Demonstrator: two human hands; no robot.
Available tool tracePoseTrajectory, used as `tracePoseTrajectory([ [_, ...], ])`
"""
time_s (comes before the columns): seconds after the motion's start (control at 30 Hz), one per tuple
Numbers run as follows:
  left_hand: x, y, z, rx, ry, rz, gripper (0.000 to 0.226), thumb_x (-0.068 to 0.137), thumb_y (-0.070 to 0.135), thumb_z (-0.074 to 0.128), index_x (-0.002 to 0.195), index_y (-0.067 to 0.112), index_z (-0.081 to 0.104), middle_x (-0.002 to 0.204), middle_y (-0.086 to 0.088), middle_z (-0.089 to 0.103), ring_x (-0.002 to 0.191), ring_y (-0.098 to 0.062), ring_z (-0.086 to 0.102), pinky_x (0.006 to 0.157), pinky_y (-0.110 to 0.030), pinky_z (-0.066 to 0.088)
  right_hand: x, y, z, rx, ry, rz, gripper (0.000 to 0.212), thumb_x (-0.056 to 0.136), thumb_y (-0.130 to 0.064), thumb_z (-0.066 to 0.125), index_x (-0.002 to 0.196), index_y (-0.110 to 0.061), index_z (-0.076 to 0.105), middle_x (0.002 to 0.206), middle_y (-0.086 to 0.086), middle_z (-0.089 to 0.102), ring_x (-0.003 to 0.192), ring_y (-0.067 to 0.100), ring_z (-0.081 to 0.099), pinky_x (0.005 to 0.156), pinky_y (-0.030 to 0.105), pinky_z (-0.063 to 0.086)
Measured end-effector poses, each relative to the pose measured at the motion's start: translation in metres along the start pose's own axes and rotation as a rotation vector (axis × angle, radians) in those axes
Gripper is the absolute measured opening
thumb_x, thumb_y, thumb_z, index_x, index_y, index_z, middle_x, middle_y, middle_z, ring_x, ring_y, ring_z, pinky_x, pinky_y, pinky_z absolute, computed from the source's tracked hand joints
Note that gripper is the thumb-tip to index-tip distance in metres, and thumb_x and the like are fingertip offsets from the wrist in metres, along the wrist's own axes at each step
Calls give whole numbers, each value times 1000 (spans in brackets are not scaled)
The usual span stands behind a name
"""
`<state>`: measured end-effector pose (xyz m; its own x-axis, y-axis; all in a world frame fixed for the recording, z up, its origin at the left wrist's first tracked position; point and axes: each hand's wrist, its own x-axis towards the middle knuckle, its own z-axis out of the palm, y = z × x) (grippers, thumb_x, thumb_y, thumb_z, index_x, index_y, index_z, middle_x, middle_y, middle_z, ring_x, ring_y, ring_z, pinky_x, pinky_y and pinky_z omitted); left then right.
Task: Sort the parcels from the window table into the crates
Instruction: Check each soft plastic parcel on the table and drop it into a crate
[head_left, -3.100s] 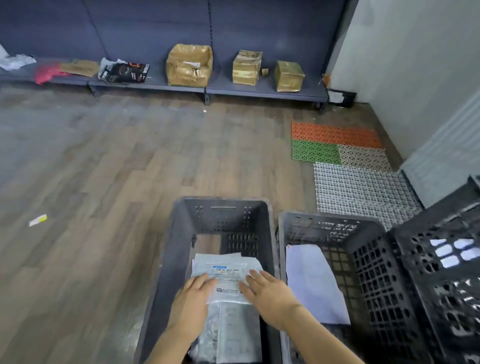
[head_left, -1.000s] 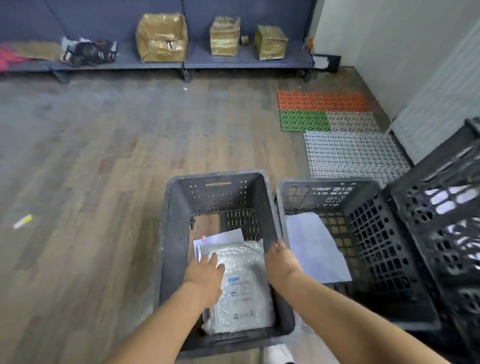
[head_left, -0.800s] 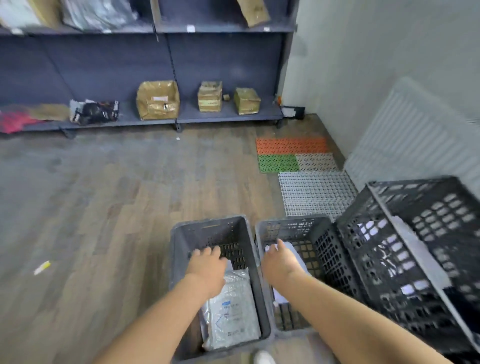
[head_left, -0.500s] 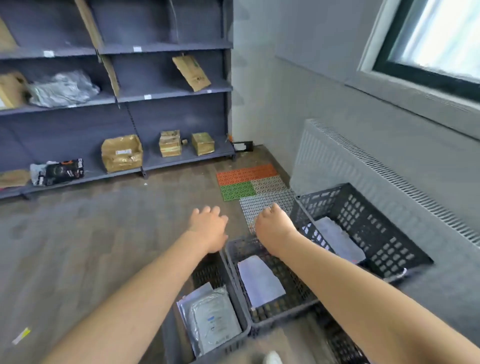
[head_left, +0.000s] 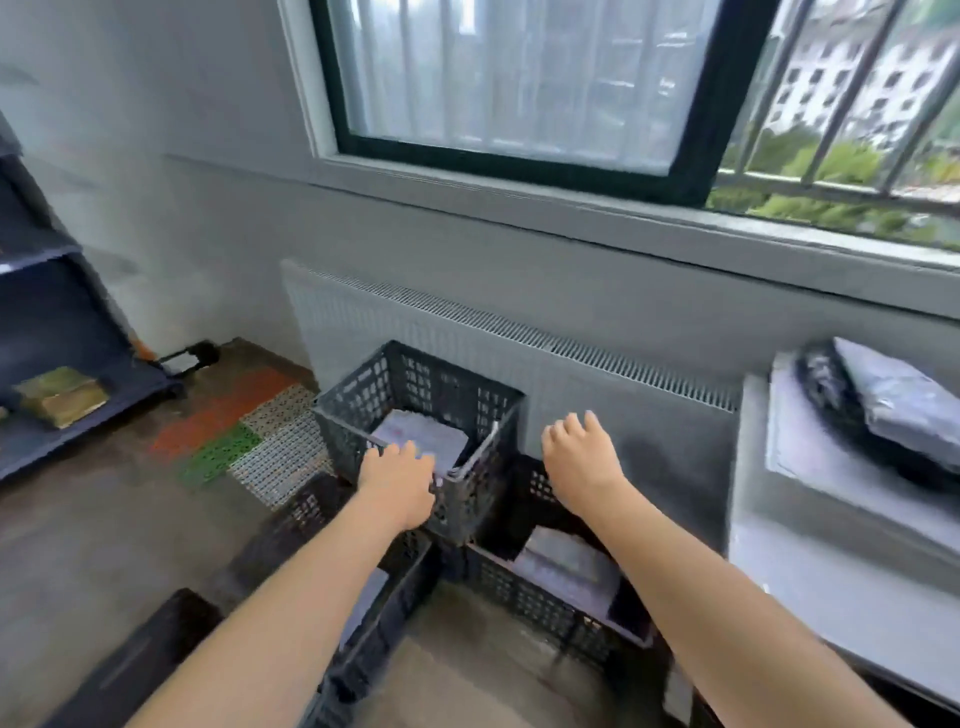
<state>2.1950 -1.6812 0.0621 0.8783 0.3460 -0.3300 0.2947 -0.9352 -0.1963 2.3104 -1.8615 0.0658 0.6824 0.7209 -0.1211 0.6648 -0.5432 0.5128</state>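
Note:
Both my hands hang in the air, empty, with relaxed fingers. My left hand (head_left: 397, 480) is in front of the upper dark crate (head_left: 415, 387), which holds a pale parcel (head_left: 423, 441). My right hand (head_left: 582, 460) is above a lower crate (head_left: 540, 597) with a grey parcel (head_left: 566, 564) inside. A further crate (head_left: 387, 587) lies under my left forearm. At the right stands the white window table (head_left: 831, 582), bearing a flat white parcel (head_left: 810, 441) and a dark wrapped parcel (head_left: 883, 410) on top of it.
A white radiator (head_left: 467, 338) runs along the wall under the window (head_left: 519, 83). Coloured floor mats (head_left: 249, 431) lie to the left of the crates. A dark shelf unit (head_left: 47, 332) with a tan box (head_left: 62, 397) stands at far left.
My view swung right from the shelves and floor to the window wall and table. Both hands left the parcel in the grey crate and rose empty over the stacked crates.

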Motion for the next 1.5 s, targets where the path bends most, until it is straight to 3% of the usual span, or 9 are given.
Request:
tracePoseTrajectory([
  [0.17, 53, 121, -50, 59, 137, 196, 53, 98, 40, 42, 144, 17, 29, 145, -8, 34, 132, -29, 34, 104, -43, 31, -38, 118, 77, 41, -131, 224, 45, 95, -18, 46, 137, -3, 38, 135, 14, 47, 128, 33, 39, 112, 46, 23],
  [0.4, 125, 304, -112, 57, 235, 347, 60, 98, 39, 44, 148, 16, 20, 145, -7, 35, 133, -28, 33, 104, -42, 30, -83, 270, 174, 31, -220, 339, 52, 94, -21, 48, 141, -4, 33, 139, 14, 42, 131, 33, 36, 112, 44, 23],
  [0.6, 174, 437, -166, 49, 301, 443, 77, 94, 48, 48, 151, 16, 8, 149, -7, 29, 135, -27, 29, 106, -44, 28, -109, 386, 238, 133, -260, 420, 76, 95, -20, 50, 151, -3, 1, 158, 17, 4, 146, 32, 7, 118, 43, 11],
  [0.83, 207, 533, -195, 139, 314, 570, 107, 79, 66, 58, 152, 15, -1, 157, -10, 10, 142, -28, 16, 111, -46, 21, -126, 451, 298, 212, -434, 428, 68, 102, -17, 35, 151, -5, -11, 159, 15, -12, 148, 30, -7, 119, 46, -3],
  [1.0, 220, 568, -181, 243, 265, 605, 113, 78, 62, 64, 152, 15, -7, 159, -15, -2, 145, -33, 6, 115, -50, 17, -128, 451, 327, 253, -452, 464, 67, 101, -16, 31, 151, -6, -13, 160, 15, -11, 148, 29, -7, 119, 45, -3],
  [1.17, 227, 577, -182, 242, 277, 614, 81, 88, 19, 59, 151, 15, 9, 155, -13, 17, 140, -34, 19, 107, -42, 30, -126, 454, 337, 263, -377, 429, 77, 97, -16, 42, 151, -5, -11, 160, 16, -7, 148, 30, -4, 120, 45, 0],
  [1.33, 234, 578, -211, 159, 411, 626, 51, 88, -2, 44, 136, 10, 35, 129, -6, 48, 122, -28, 44, 80, -34, 44, -125, 473, 330, 222, -224, 429, 68, 97, -13, 39, 151, -2, -1, 159, 15, 9, 147, 29, 5, 118, 42, 1],
  [1.43, 232, 571, -241, 47, 529, 617, 35, 86, -4, 44, 117, 11, 48, 113, -4, 56, 105, -25, 54, 68, -32, 39, -123, 490, 320, 154, 12, 529, 59, 91, -4, 46, 147, 4, 26, 152, 22, 30, 144, 35, 23, 117, 46, 14],
  [1.5, 228, 561, -264, -6, 707, 648, 31, 73, -1, 66, 100, 11, 59, 93, -2, 62, 86, -22, 61, 56, -27, 39, -120, 499, 315, 105, 198, 607, 58, 75, -1, 64, 131, 7, 49, 133, 26, 53, 129, 39, 47, 108, 51, 34],
])
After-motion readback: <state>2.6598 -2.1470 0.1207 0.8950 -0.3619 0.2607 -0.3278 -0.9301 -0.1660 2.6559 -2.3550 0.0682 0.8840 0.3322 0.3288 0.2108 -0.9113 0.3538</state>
